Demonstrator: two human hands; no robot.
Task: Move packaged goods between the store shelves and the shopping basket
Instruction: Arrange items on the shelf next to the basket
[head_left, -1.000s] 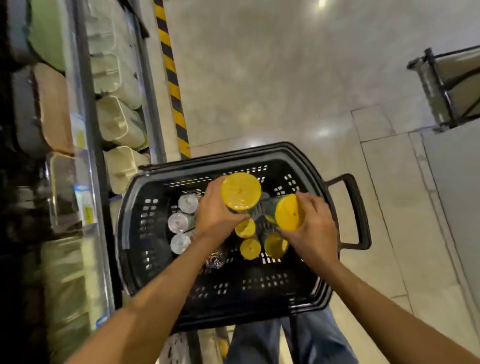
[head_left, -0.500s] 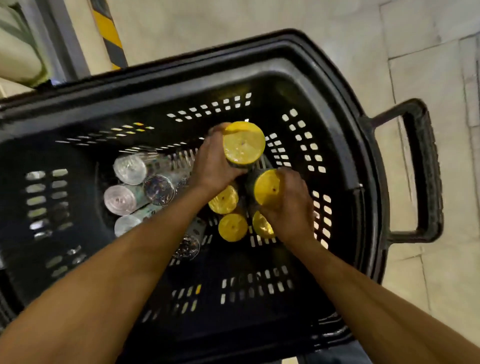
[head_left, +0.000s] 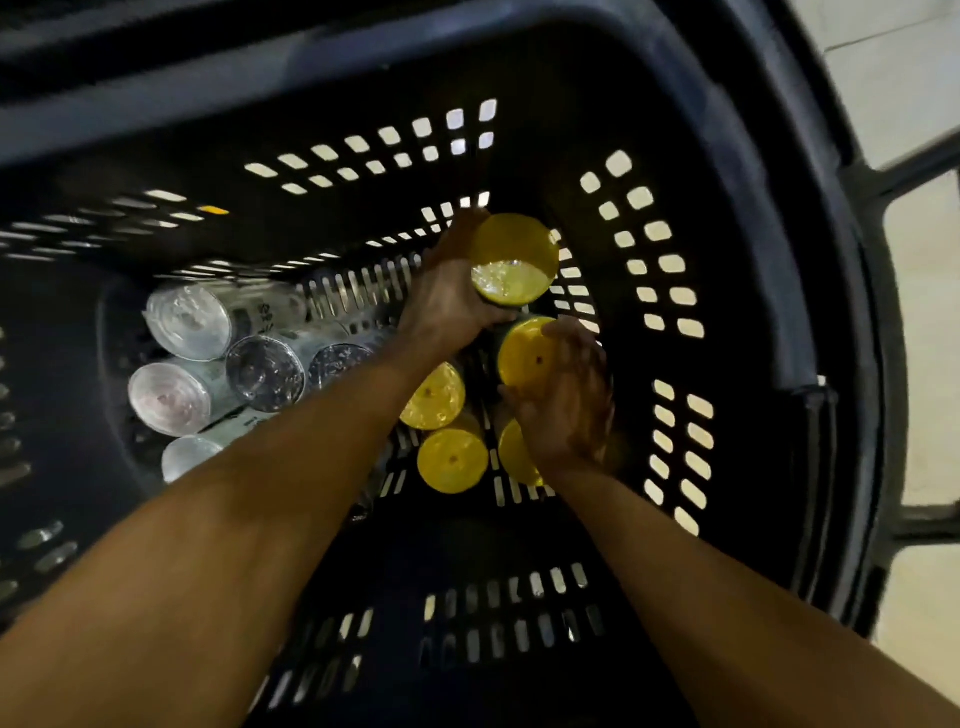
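Observation:
A black slotted shopping basket (head_left: 691, 130) fills the view. My left hand (head_left: 447, 301) is deep inside it, shut on a yellow-lidded container (head_left: 514, 260) near the far wall. Just below, my right hand (head_left: 569, 400) grips a second yellow-lidded container (head_left: 524, 353). Three more yellow-lidded containers stand on the basket floor beside my wrists, one (head_left: 434, 397) under my left forearm, one (head_left: 452, 460) nearer me, one partly hidden by my right hand. Several clear-lidded cups (head_left: 189, 322) lie on their sides at the left.
The basket's handle (head_left: 883, 364) sticks out at the right, over pale floor tiles (head_left: 930, 291). The near part of the basket floor (head_left: 493, 545) holds nothing.
Both hands have gone lower into the basket with their containers, and my head has come much closer, so the basket now fills the view and the shelves are out of sight.

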